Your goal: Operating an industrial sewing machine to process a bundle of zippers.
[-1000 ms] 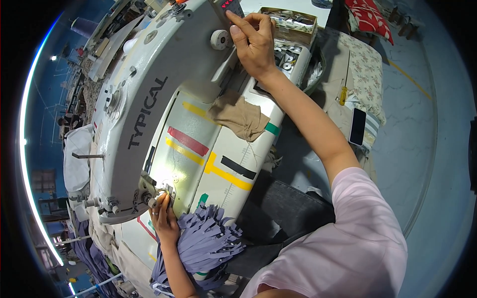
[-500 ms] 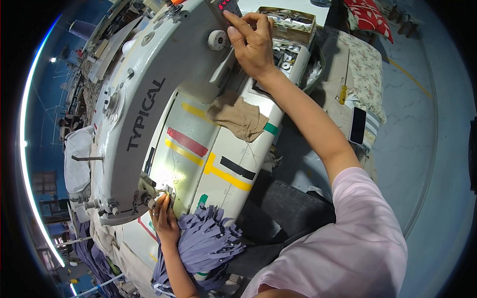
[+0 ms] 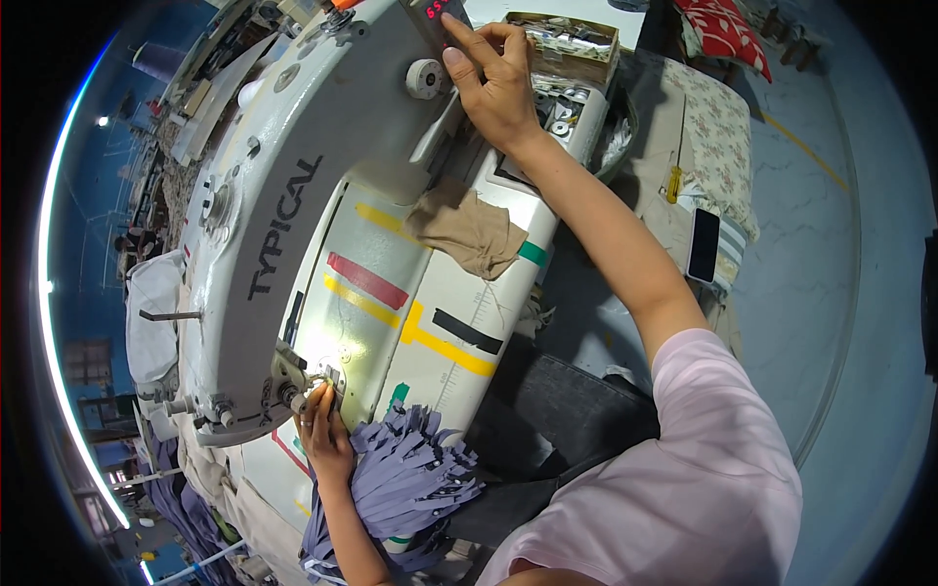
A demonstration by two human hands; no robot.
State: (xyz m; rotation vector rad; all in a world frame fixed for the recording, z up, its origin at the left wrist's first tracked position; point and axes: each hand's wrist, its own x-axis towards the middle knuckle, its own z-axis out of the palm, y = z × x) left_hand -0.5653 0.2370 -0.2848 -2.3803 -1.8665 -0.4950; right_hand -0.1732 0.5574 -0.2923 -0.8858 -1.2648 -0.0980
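Setting-up step — our right hand [image 3: 498,83] presses fingers flat on the control panel [image 3: 442,18]; left hand [image 3: 322,430] pinches at the needle [image 3: 327,376]. Next calls for steady fingertips — we judge.

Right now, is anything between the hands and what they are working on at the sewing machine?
Nothing visible. The left hand is right at the needle area, and the right hand rests on the control panel.

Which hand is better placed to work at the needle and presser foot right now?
Left. The left hand already touches the presser foot, beside the purple strips. The right hand is up at the machine's control panel.
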